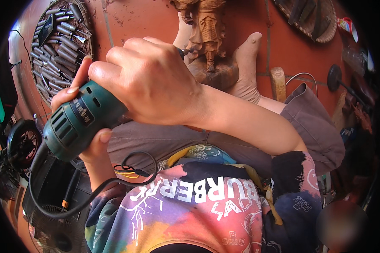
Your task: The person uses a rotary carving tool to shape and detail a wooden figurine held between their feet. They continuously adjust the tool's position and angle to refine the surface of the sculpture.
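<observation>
A dark green electric hand grinder with cooling slots slants across in front of me, its black cord looping down over my shirt. My left hand grips its rear body from below, thumb on the near side. Over the front part, the fingers of my right hand are wrapped, hiding most of it. A dark tip shows beyond my right knuckles, close to a carved wooden figure. The figure lies with its rough base toward me, between my bare feet; its far end is cut off by the frame.
A round basket at the left holds many metal-handled carving chisels. Another basket at the far right bears dark flat tools. A wood block lies by my right foot on the red tiles. A fan stands lower left.
</observation>
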The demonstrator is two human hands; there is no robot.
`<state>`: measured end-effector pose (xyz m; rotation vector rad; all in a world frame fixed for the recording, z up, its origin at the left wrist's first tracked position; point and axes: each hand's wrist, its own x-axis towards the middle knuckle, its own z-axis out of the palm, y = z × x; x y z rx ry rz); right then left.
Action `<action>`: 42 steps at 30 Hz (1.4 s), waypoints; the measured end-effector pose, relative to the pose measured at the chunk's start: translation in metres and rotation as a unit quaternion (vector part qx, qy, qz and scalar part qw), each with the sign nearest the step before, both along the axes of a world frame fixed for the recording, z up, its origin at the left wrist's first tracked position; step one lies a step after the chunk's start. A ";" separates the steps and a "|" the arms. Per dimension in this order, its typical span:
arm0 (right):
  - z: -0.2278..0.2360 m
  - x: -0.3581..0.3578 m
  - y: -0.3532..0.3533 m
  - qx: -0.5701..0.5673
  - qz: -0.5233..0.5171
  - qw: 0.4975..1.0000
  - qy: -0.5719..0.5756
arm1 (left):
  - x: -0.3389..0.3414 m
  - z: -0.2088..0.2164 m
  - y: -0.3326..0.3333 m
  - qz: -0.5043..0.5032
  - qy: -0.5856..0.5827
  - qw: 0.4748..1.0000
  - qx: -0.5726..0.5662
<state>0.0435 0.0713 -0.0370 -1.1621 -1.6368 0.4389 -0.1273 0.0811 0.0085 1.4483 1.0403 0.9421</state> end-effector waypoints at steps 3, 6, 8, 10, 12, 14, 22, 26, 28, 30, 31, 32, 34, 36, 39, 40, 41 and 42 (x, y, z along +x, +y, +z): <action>0.003 0.001 0.003 -0.015 -0.010 1.000 0.013 | 0.005 0.005 0.008 -0.003 0.008 1.000 -0.010; 0.004 0.002 0.004 -0.019 -0.016 0.999 0.027 | 0.007 0.007 0.014 -0.026 0.020 0.999 0.021; 0.006 0.005 0.005 -0.019 -0.019 0.999 0.031 | 0.010 0.011 0.016 -0.036 0.029 0.998 0.031; 0.007 0.007 0.005 -0.019 -0.022 0.999 0.041 | 0.016 0.018 0.017 -0.037 0.037 0.998 0.027; 0.006 0.007 0.004 -0.017 -0.026 0.998 0.049 | 0.018 0.018 0.015 -0.039 0.040 0.998 0.032; 0.005 0.008 0.004 -0.014 -0.028 0.998 0.060 | 0.021 0.020 0.014 -0.042 0.044 0.998 0.032; 0.008 0.012 0.002 -0.005 -0.039 0.994 0.099 | 0.027 0.031 0.018 -0.071 0.054 0.995 0.033; 0.008 0.013 0.000 0.000 -0.038 0.994 0.099 | 0.029 0.035 0.014 -0.068 0.058 0.995 0.033; 0.011 0.011 -0.005 0.010 -0.035 0.996 0.082 | 0.023 0.034 0.004 -0.066 0.054 0.995 0.047; 0.017 0.006 -0.017 0.026 -0.021 0.998 0.048 | 0.013 0.036 -0.021 -0.033 0.035 0.998 0.040; 0.024 0.003 -0.024 0.028 -0.017 0.999 0.028 | 0.007 0.036 -0.035 -0.015 0.021 0.998 0.050; 0.027 -0.001 -0.029 0.040 -0.013 0.999 0.035 | 0.003 0.040 -0.051 0.023 0.029 0.998 0.041; 0.030 -0.014 -0.040 0.037 -0.006 0.999 0.028 | -0.002 0.038 -0.076 0.065 0.013 0.997 0.034; 0.028 -0.018 -0.051 0.046 0.012 0.998 0.030 | -0.002 0.037 -0.098 0.083 0.010 0.996 0.029; 0.032 -0.016 -0.066 0.043 0.016 0.999 0.005 | -0.012 0.032 -0.116 0.036 -0.007 0.998 0.042; 0.032 -0.016 -0.070 0.048 0.004 0.999 -0.001 | -0.015 0.030 -0.118 0.005 0.001 0.998 0.063; 0.033 -0.016 -0.074 0.053 -0.009 0.999 -0.006 | -0.022 0.028 -0.118 -0.040 0.030 0.995 0.088; 0.035 -0.015 -0.078 0.044 -0.013 0.999 -0.014 | -0.023 0.026 -0.121 -0.048 0.019 0.995 0.085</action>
